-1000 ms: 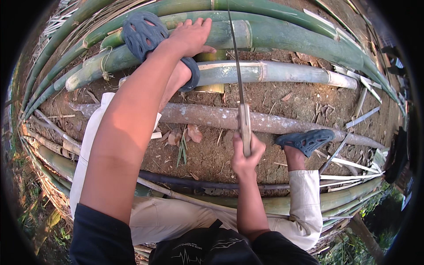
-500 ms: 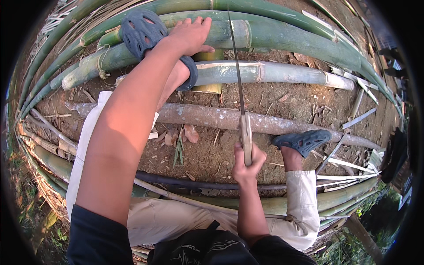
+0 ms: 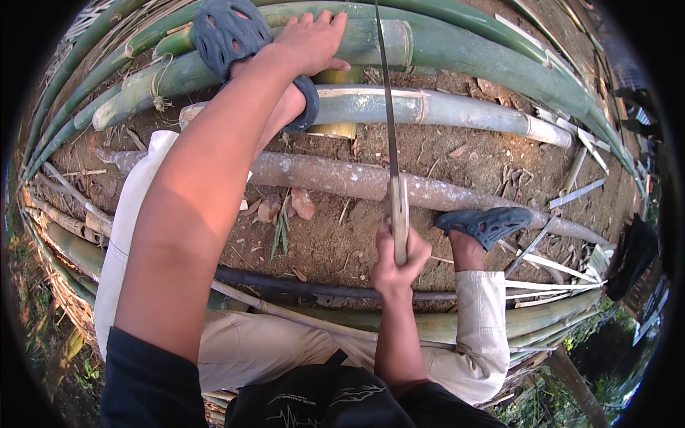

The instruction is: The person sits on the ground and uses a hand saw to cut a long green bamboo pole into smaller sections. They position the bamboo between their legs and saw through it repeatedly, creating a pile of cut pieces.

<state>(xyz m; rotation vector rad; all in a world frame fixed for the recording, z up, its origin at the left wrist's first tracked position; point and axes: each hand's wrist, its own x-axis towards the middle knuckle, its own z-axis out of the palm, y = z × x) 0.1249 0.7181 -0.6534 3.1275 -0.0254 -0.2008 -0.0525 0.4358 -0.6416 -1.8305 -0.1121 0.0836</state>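
My left hand (image 3: pixel 311 41) lies flat with its fingers stretched out on a thick green bamboo pole (image 3: pixel 471 60). My left foot in a dark blue clog (image 3: pixel 232 36) rests on the same pole beside that hand. My right hand (image 3: pixel 401 262) is wrapped round the pale handle of a hand saw (image 3: pixel 391 132). Its long thin blade points away from me and crosses over the pole just right of my left hand, close to a node. How deep the blade sits in the pole cannot be seen.
A shorter bamboo piece (image 3: pixel 471 114) lies nearer on the soil, with a greenish-yellow piece (image 3: pixel 335 131) under it. A brown log (image 3: pixel 321 175) runs across the ground. My right clog (image 3: pixel 489 224) rests by that log. Split strips (image 3: pixel 553 285) and more bamboo poles lie around.
The view has shifted slightly, so the poles sit higher in the picture. Relative to them, my right hand and the saw have come a little toward me. My left hand stays on the pole.
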